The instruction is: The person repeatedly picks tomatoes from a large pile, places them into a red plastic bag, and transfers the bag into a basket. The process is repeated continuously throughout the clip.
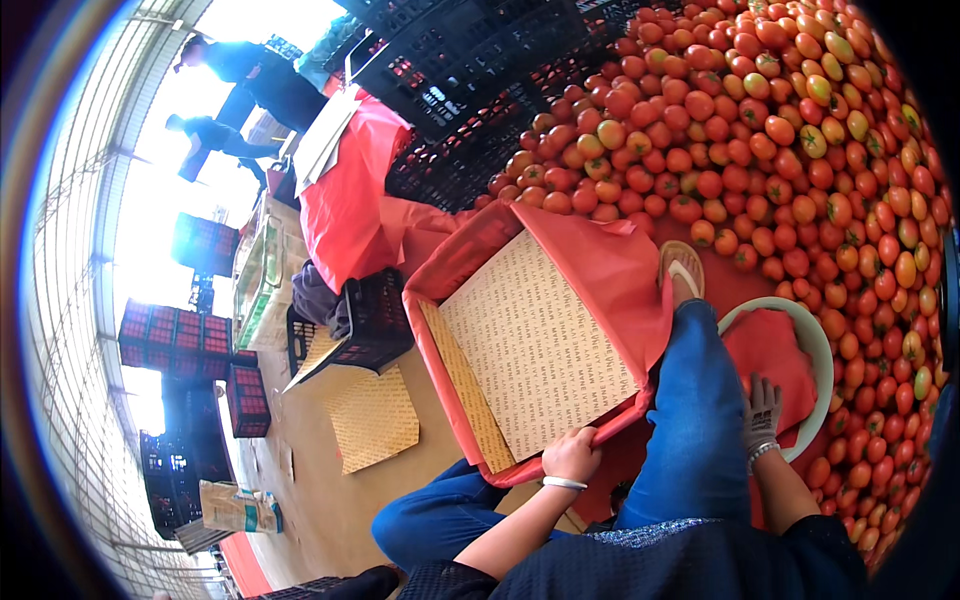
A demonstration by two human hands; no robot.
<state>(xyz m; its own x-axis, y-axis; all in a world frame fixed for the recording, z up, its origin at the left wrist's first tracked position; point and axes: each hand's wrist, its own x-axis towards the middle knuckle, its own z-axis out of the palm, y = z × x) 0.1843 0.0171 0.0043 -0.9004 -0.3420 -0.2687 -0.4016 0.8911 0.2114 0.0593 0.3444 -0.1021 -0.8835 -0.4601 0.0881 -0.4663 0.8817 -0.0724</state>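
Observation:
My bare left hand [571,456], with a white band at the wrist, grips the near rim of a crate [437,375] lined with red sheeting. Printed paper sheets [536,352] lie over the crate's bottom and one side; a red flap [600,270] hangs over its far right side. My right hand [763,414] wears a grey glove and rests on red material [772,356] inside a pale green basin [823,360]. Its fingers lie slightly apart, and I see nothing held in them. The crate tilts towards me beside my jeans-clad leg [694,420].
A big heap of tomatoes [787,172] spreads from the back round to the right. Black plastic crates [480,67] stand at the back. Left of the lined crate are another black crate [379,319] and loose printed paper [375,420] on the floor. Two people [262,82] are at far left.

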